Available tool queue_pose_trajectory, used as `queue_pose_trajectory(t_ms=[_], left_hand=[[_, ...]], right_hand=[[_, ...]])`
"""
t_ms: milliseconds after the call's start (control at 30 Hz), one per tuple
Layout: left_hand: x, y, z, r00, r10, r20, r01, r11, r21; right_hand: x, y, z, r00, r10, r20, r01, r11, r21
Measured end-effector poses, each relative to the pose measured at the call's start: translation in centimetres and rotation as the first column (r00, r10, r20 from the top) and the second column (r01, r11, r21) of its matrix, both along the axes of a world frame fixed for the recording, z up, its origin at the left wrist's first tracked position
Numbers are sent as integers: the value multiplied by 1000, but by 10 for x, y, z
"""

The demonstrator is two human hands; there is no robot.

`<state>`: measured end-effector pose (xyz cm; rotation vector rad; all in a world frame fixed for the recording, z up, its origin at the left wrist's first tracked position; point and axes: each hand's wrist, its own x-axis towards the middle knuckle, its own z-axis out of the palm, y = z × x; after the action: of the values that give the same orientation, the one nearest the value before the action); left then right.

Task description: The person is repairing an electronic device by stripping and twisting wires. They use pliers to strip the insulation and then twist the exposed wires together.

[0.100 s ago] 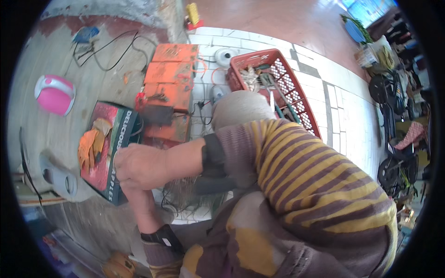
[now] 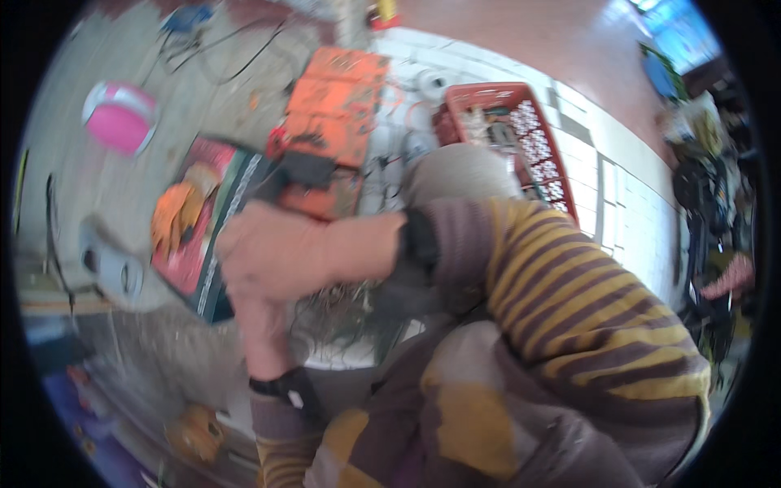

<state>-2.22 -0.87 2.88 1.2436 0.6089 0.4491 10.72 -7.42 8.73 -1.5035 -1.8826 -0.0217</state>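
Observation:
My right hand [image 2: 264,252] is closed, its back toward me, beside the printed side of a cardboard box [image 2: 218,264]. What it grips, if anything, is hidden, and motion blurs it. My left hand [image 2: 250,302] is just below, pressed close to the right; its fingers are covered. Orange work gloves [image 2: 172,218] lie on the red top of the box, with a tan patch of glove beside them. Dark bands circle both wrists.
Orange metal blocks [image 2: 329,126] and a dark plate [image 2: 307,169] lie beyond my hands. A red crate [image 2: 556,167] holds tools. A pink-and-white object [image 2: 122,122] and a grey plastic piece [image 2: 114,268] lie left. Tangled wires [image 2: 333,321] sit below my right forearm.
The whole view has shifted, so the surroundings appear farther right and higher. My hands remain together beside the box, and blur has increased.

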Motion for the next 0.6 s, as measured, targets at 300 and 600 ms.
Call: queue_pose_trajectory(t_ms=[300, 600], left_hand=[[9, 21, 54, 903, 12, 430, 185, 892, -414], [-1, 46, 42, 840, 235, 489, 58, 858, -511]], right_hand=[[55, 15, -1, 380, -284, -880, -74, 939, -335], [38, 16, -24, 232, -382, -895, -378, 812, -445]])
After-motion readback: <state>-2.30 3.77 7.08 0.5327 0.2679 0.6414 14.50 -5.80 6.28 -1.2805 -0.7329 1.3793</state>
